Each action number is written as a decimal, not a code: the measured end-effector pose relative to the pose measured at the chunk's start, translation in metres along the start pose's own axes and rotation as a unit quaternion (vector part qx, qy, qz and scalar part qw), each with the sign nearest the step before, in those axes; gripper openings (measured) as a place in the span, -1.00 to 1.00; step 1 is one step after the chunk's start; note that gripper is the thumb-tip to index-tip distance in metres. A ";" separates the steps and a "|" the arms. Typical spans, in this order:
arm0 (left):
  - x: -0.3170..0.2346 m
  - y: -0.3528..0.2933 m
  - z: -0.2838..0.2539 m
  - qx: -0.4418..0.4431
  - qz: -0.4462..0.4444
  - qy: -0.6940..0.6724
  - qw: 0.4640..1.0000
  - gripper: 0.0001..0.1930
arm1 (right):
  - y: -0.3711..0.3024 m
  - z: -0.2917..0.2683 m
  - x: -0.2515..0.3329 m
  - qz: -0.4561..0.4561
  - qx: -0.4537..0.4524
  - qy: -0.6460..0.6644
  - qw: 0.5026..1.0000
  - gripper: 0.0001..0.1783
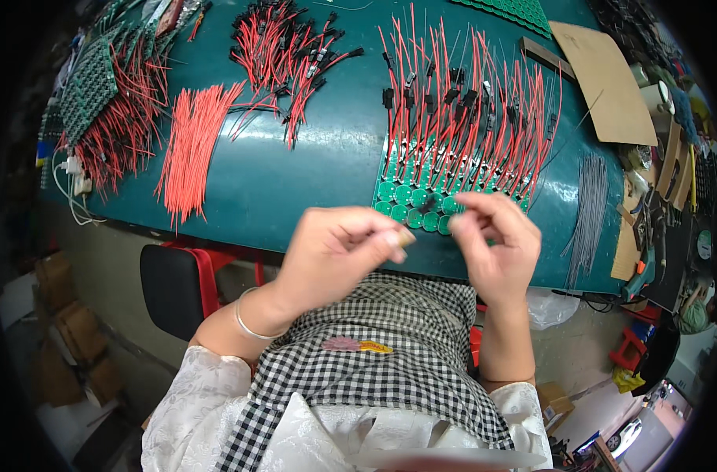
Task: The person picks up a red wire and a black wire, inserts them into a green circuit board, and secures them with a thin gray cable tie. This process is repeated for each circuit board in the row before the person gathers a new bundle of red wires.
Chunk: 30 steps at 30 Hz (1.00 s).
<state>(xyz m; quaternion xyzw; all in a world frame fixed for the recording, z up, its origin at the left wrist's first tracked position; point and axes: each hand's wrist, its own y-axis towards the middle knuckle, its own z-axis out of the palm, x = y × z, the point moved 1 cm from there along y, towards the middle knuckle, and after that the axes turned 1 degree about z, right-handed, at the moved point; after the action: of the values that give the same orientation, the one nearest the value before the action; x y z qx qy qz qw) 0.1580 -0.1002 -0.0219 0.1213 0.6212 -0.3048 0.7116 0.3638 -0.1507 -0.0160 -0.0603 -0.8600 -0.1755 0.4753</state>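
Over the near edge of the green table, the person's left hand is curled almost closed, thumb and fingertips pinching a small pale piece I cannot make out. Just beside it the right hand is loosely curled, fingertips pinched together; whether they hold anything I cannot tell. Right behind both hands lies a panel of round green circuit boards with red wires fanning away. Further left lies a loose bundle of red wire.

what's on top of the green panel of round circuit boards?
On the green panel of round circuit boards stand rows of red wires with black connectors. The right hand covers its near edge, hiding that part.
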 end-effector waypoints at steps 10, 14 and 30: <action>0.005 0.007 0.021 0.116 0.088 0.151 0.978 -0.90 | -0.019 -0.009 0.015 0.077 0.128 0.198 0.969 -0.97; -0.005 0.024 -0.006 0.012 0.330 0.399 0.855 -0.87 | -0.020 -0.020 -0.001 0.160 0.013 0.198 0.967 -0.97; -0.026 0.049 -0.142 -0.290 0.100 0.552 0.775 -0.84 | -0.008 -0.023 -0.039 0.050 -0.109 -0.055 0.991 -0.94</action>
<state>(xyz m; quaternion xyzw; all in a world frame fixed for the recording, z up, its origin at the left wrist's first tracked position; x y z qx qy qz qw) 0.0704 0.0239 -0.0354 0.1182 0.9509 0.0825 0.2740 0.4013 -0.1644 -0.0398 -0.1645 -0.8564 -0.2409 0.4260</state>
